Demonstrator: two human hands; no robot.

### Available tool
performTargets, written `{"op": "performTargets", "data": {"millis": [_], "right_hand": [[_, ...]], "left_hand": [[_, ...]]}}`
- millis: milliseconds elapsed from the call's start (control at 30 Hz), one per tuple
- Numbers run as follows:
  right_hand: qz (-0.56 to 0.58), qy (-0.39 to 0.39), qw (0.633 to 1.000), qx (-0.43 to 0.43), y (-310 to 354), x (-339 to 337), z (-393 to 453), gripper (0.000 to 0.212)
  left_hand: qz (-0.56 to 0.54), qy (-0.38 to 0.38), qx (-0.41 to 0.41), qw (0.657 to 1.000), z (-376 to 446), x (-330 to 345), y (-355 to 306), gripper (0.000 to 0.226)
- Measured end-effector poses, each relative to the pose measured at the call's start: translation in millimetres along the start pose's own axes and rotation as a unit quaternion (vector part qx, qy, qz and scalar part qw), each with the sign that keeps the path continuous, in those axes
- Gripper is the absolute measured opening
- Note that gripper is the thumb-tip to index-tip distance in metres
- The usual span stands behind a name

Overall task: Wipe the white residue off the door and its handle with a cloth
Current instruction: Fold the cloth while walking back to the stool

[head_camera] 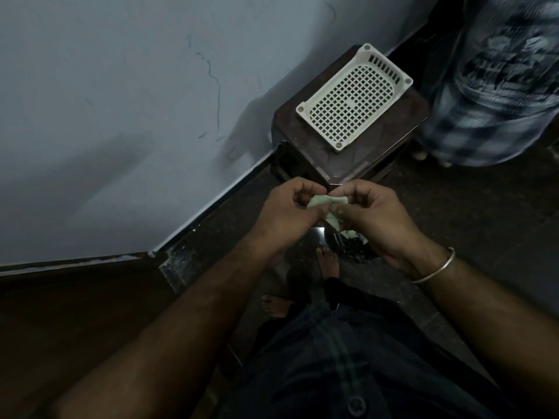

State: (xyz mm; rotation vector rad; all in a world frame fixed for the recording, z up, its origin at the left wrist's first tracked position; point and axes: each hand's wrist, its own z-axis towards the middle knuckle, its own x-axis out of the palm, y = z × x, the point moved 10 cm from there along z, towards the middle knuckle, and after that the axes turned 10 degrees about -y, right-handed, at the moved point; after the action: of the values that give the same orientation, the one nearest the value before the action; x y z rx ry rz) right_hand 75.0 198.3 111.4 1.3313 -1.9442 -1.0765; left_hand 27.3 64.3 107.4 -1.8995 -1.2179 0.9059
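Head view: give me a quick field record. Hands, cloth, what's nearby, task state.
left hand: pinching the cloth
right hand: pinching the cloth, bangle on wrist
cloth: pale green, bunched between both hands, held over the floor
wall: pale, left of hands
stool: dark, ahead of hands
basket: white, upside down on stool
door handle: not in view
task state: no wiping contact

Two hands, left (286,211) and right (376,213), one cloth (416,202), one white basket (354,96), one bangle (435,267).
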Motion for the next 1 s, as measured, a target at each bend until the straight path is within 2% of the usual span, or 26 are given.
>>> {"op": "performTargets", "data": {"millis": [200, 267, 400, 467, 567, 833, 1000], "right_hand": [[0.026, -0.018, 0.999, 0.032, -12, -3, 1, 0.014], [0.002, -0.014, 1.0, 0.023, -14, -5, 2, 0.011], [0.003, 0.0, 1.0, 0.027, -19, -17, 3, 0.023], [-0.017, -0.003, 1.0, 0.024, -21, -27, 5, 0.02], [-0.049, -0.063, 0.997, 0.015, -28, -51, 9, 0.01], [-0.133, -0.184, 0.974, 0.011, -52, -115, 14, 0.015], [-0.253, -0.256, 0.93, -0.08, -46, -150, 9, 0.014]], "left_hand": [[-0.001, -0.009, -0.02, 1.0, 0, 1, 7, 0.027], [0.024, -0.004, -0.018, 1.0, 1, 5, 7, 0.025], [0.065, 0.015, -0.022, 0.998, 0, 18, 8, 0.026], [0.072, 0.027, -0.03, 0.997, -1, 26, 9, 0.027], [0.092, 0.04, -0.037, 0.994, -4, 38, 12, 0.028], [0.123, 0.059, -0.06, 0.989, -4, 52, 31, 0.023], [0.138, 0.063, -0.064, 0.986, -6, 60, 37, 0.018]]}}
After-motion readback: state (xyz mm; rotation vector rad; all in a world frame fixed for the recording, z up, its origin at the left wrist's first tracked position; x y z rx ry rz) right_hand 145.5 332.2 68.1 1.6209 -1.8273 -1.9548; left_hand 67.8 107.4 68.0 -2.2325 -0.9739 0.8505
